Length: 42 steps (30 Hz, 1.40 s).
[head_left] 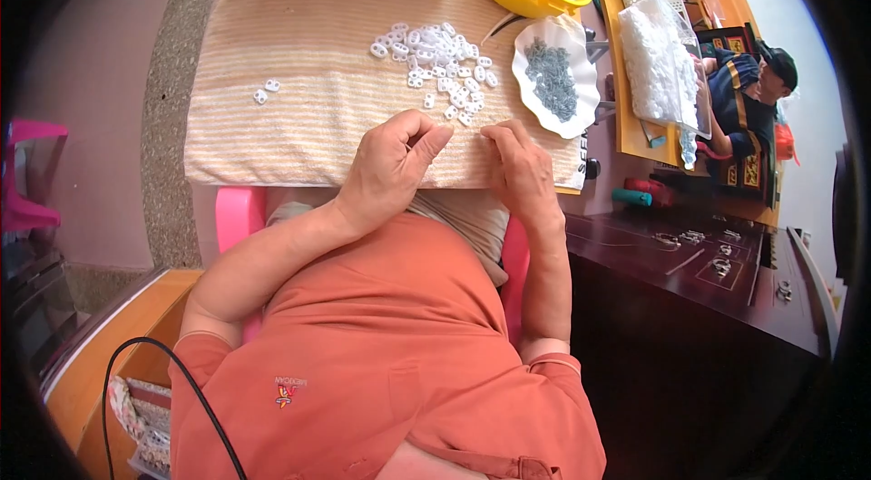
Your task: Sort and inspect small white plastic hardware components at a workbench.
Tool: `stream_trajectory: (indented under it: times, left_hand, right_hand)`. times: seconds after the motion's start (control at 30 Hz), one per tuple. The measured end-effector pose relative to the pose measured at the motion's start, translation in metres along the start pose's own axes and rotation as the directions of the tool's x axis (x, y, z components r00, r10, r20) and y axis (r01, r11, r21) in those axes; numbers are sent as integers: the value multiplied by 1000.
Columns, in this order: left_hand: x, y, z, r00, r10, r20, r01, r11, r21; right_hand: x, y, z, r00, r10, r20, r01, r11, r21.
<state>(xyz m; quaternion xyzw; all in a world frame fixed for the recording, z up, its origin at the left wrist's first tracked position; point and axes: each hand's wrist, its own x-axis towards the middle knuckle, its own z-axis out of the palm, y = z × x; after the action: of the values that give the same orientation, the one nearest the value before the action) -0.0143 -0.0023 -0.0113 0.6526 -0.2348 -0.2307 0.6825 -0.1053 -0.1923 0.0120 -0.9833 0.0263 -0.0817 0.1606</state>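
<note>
Orange shirt (381, 308) lies nearest. Left hand (392, 158) and right hand (522, 169) curl above the table's (263, 146) near edge (pinched contents, if any: cannot tell). Few white pieces (260, 97), possibly processed, sit toward the left edge; the larger white pile (434, 46), right of center, apparently remains.

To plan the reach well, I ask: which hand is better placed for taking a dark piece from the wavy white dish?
Right, most likely: the right grip is closer to the dish, on its near side. The left grip is farther left and would likely have to cross past the right.
</note>
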Motion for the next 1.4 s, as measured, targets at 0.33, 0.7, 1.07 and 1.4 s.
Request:
stream_trajectory:
  times: [0.33, 0.7, 1.07, 1.4]
  left_hand:
    - [-1, 2, 0, 999, -38, 19, 39, 999, -24]
    - [-3, 4, 5, 996, -69, 64, 83, 963, -258]
    - [0, -2, 2, 986, -154, 70, 169, 911, -376]
    - [2, -6, 2, 974, -197, 114, 227, 867, -443]
  right_hand:
    - [10, 11, 5, 992, 10, -126, -14, 1000, -28]
    - [1, -43, 16, 966, 33, -258, 141, 768, 625]
    - [4, -47, 38, 906, 81, -415, 229, 730, 644]
    - [4, -48, 41, 935, 187, -303, 115, 647, 754]
